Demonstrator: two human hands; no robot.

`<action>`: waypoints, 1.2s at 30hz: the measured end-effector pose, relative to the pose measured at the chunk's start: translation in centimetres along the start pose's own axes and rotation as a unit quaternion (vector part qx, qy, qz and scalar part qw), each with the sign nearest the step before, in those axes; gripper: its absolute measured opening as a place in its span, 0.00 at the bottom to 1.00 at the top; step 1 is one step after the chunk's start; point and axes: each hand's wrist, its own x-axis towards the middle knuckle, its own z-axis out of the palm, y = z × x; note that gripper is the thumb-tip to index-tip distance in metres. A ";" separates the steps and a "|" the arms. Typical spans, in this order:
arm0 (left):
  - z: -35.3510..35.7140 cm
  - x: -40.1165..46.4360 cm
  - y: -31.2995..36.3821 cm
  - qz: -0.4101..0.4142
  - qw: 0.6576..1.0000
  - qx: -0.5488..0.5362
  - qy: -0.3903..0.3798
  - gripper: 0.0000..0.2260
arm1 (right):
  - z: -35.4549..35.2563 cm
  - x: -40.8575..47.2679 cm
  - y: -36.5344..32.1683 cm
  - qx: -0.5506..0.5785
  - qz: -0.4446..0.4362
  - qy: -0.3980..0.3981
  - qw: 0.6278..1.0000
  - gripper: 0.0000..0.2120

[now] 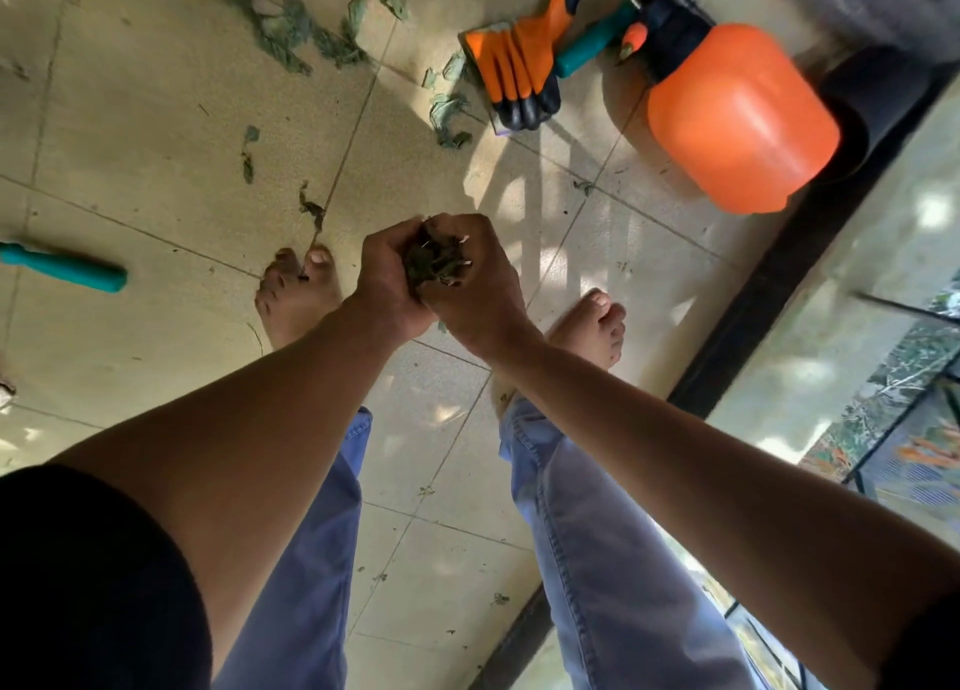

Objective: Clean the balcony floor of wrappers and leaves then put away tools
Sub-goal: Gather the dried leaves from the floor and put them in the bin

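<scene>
Leaf-gathering step: left hand [387, 279] and right hand [480, 279] cupped tight around leaves [434, 263]. More scraps [291, 29] on floor [156, 118]. Next, probably: dump bundle, gather remainder.

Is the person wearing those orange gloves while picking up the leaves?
No, the orange gloves lie on the floor beside the orange sprayer, while both bare hands clutch the leaves.

Bright orange sprayer bottle [737, 118] up right of the hands, orange-and-black gloves [519, 66] next to it. Teal handle [67, 268] off left, beige tiles [156, 118], dull green leaves [291, 29].
</scene>
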 end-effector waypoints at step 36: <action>-6.6 -0.1 3.9 -0.015 0.998 -0.043 0.041 0.14 | 3.9 3.5 11.4 -0.210 0.017 -0.020 0.977 0.28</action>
